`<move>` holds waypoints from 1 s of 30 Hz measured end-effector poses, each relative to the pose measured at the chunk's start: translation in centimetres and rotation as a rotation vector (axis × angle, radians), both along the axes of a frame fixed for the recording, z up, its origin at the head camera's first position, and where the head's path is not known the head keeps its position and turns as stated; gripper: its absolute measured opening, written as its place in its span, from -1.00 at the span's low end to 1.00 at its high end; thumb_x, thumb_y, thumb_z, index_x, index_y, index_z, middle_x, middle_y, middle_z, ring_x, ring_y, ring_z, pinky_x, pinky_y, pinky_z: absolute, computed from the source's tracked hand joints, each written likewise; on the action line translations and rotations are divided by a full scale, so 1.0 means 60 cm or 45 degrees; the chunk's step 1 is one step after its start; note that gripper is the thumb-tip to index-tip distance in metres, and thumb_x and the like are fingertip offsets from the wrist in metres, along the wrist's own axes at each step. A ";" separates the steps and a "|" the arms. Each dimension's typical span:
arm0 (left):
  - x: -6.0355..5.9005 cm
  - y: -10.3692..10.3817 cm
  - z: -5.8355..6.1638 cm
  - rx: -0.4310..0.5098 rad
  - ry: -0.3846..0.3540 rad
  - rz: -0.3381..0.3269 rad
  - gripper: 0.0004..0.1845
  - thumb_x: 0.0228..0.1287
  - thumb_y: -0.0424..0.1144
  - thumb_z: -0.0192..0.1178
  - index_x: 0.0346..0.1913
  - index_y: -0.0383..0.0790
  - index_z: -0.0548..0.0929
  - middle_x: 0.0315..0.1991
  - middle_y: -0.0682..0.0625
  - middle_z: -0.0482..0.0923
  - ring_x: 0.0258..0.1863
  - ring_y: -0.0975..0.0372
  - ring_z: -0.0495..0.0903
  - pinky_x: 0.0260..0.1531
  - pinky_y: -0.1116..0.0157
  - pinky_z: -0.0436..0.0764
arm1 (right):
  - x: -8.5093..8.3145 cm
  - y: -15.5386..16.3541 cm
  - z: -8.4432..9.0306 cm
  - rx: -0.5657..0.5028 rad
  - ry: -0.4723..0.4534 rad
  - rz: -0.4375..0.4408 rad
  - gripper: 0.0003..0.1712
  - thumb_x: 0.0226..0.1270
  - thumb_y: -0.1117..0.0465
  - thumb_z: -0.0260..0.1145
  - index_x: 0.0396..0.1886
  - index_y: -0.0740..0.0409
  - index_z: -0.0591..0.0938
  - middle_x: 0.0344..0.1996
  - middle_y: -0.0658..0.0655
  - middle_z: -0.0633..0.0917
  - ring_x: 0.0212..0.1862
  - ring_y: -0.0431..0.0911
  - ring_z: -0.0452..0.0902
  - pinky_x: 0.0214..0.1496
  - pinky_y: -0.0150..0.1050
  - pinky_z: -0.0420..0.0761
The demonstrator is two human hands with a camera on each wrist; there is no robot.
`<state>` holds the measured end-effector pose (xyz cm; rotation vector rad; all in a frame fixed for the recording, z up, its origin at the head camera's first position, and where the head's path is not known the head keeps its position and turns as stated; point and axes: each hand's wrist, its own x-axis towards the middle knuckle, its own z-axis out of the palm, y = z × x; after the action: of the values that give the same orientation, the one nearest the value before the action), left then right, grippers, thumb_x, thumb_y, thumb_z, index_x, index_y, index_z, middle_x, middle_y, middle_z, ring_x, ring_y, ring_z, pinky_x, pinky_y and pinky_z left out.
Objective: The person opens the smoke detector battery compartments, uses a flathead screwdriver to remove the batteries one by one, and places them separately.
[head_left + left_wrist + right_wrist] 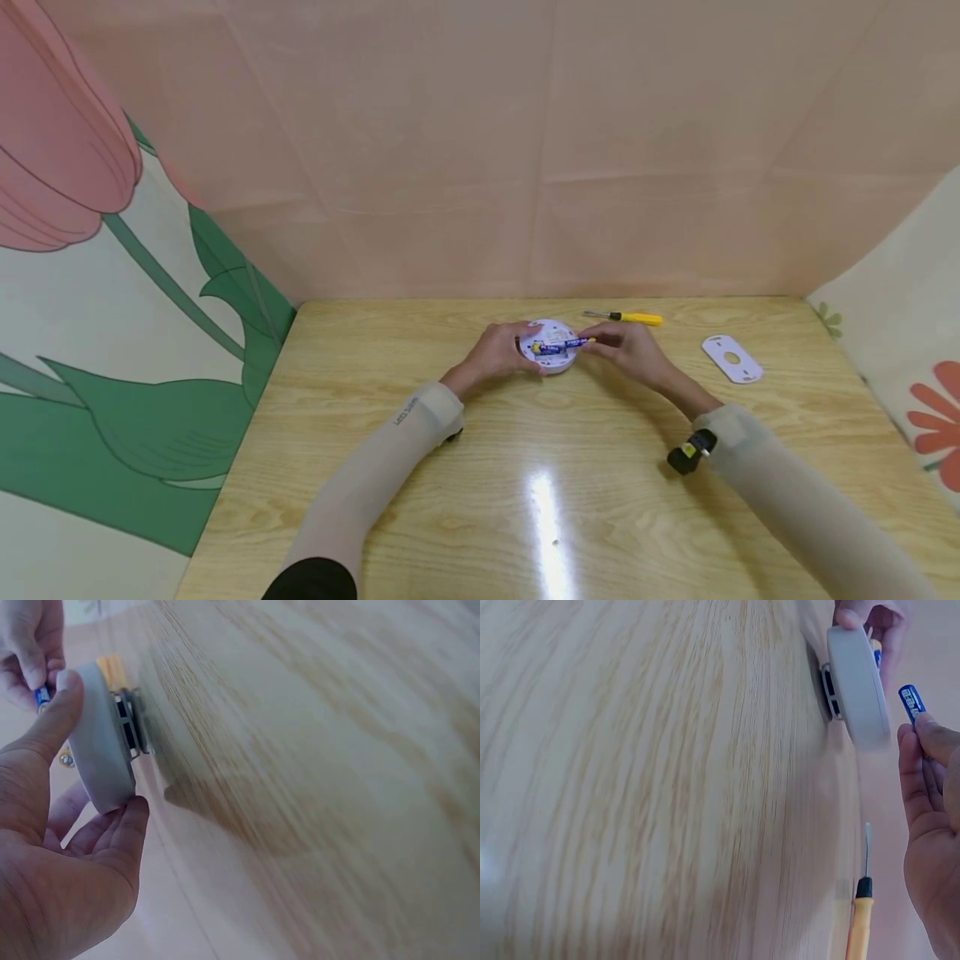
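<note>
Near the middle of the table, my left hand point(497, 350) grips a round white plastic device point(557, 329) by its rim, thumb on one side and fingers on the other. A blue battery point(546, 350) lies in its open compartment. My right hand point(630, 350) pinches a second blue battery point(910, 701) between thumb and fingertips, beside the device's right edge. In the left wrist view the device point(101, 742) stands nearly on edge, with a clip-like bracket point(129, 724) on its underside. The right wrist view shows the held battery apart from the device.
A yellow-handled screwdriver point(637, 318) lies near the table's back edge, just beyond my right hand. To the right is a flat white oval plate point(746, 373) with a round hole. A pinkish cloth wall point(450, 167) rises behind the wooden table point(480, 500).
</note>
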<state>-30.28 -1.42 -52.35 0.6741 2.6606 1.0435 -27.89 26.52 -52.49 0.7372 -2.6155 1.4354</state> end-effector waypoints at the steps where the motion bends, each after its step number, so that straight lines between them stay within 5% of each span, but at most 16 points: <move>1: 0.000 0.000 0.000 0.001 -0.005 0.001 -0.04 -0.03 0.01 0.72 0.49 -0.03 0.54 0.50 0.00 0.47 0.51 0.10 0.43 0.50 0.20 0.42 | 0.001 0.003 0.000 0.005 -0.001 -0.005 -0.75 0.33 0.45 0.50 -0.01 0.26 0.82 -0.01 0.28 0.82 -0.02 -0.20 0.77 0.01 -0.48 0.71; 19: 0.006 0.000 0.003 0.029 0.021 0.005 -0.05 -0.06 -0.03 0.74 0.46 -0.07 0.58 0.47 -0.05 0.50 0.49 0.10 0.45 0.50 0.22 0.42 | 0.011 0.090 -0.007 0.142 0.014 -0.178 -0.82 0.41 0.33 0.48 -0.03 0.22 0.84 -0.05 0.31 0.82 -0.18 -0.42 0.70 -0.24 -0.54 0.70; 27: 0.004 -0.001 0.000 0.045 0.023 0.000 -0.05 -0.06 -0.04 0.75 0.46 -0.08 0.58 0.47 -0.06 0.51 0.49 0.11 0.46 0.49 0.23 0.42 | 0.013 0.132 -0.014 0.178 0.033 -0.220 -0.82 0.41 0.32 0.49 -0.03 0.19 0.84 -0.14 0.26 0.84 -0.27 -0.17 0.74 -0.38 -0.49 0.66; 30: 0.004 -0.001 0.001 0.041 0.021 0.002 -0.06 -0.06 -0.03 0.74 0.46 -0.07 0.58 0.47 -0.05 0.51 0.49 0.12 0.45 0.49 0.23 0.42 | 0.013 0.146 -0.021 0.195 0.054 -0.235 -0.83 0.41 0.32 0.49 -0.04 0.18 0.84 -0.16 0.25 0.84 -0.27 -0.26 0.72 -0.36 -0.52 0.65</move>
<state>-30.05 -1.47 -52.31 0.6897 2.6646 1.0877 -27.13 35.30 -53.72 0.5160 -2.7010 1.1689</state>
